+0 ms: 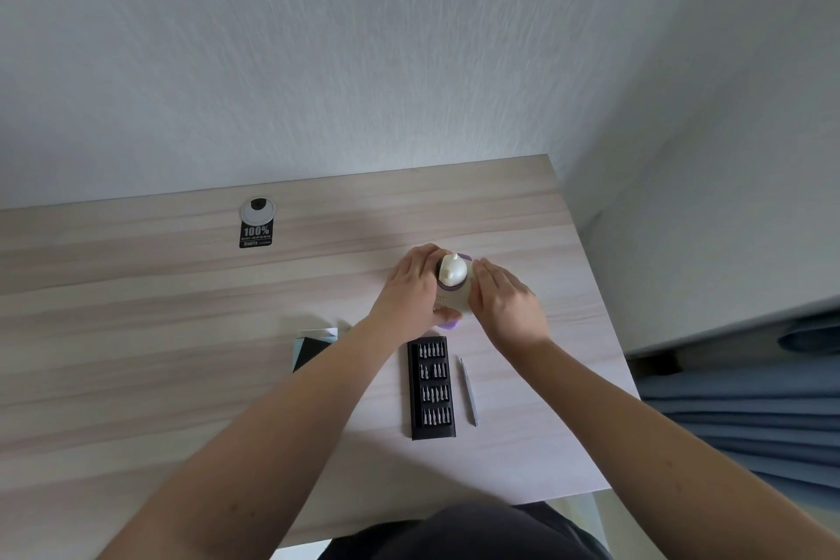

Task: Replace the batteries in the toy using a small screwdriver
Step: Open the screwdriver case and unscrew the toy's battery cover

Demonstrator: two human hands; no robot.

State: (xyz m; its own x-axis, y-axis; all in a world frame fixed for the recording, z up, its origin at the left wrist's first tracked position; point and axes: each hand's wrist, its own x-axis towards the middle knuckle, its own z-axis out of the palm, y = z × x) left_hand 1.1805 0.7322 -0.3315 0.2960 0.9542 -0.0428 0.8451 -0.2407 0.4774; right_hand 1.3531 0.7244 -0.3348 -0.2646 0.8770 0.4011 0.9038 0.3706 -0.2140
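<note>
A small cream and purple toy (pixel 452 275) stands on the wooden desk (pixel 182 332) toward its right side. My left hand (pixel 411 286) grips the toy's left side, thumb curled low at its front. My right hand (pixel 502 300) cups the toy's right side with its fingers laid along it. A black tray of several screwdriver bits (pixel 431 387) lies just in front of the toy. A thin grey screwdriver handle (pixel 468 391) lies to the right of that tray. No batteries show.
A black and pale card or packet (pixel 313 348) lies left of the bit tray. A round cable grommet with a black sticker (pixel 257 221) sits near the desk's back edge. The wall runs behind; blue curtain folds (pixel 750 400) hang past the desk's right edge.
</note>
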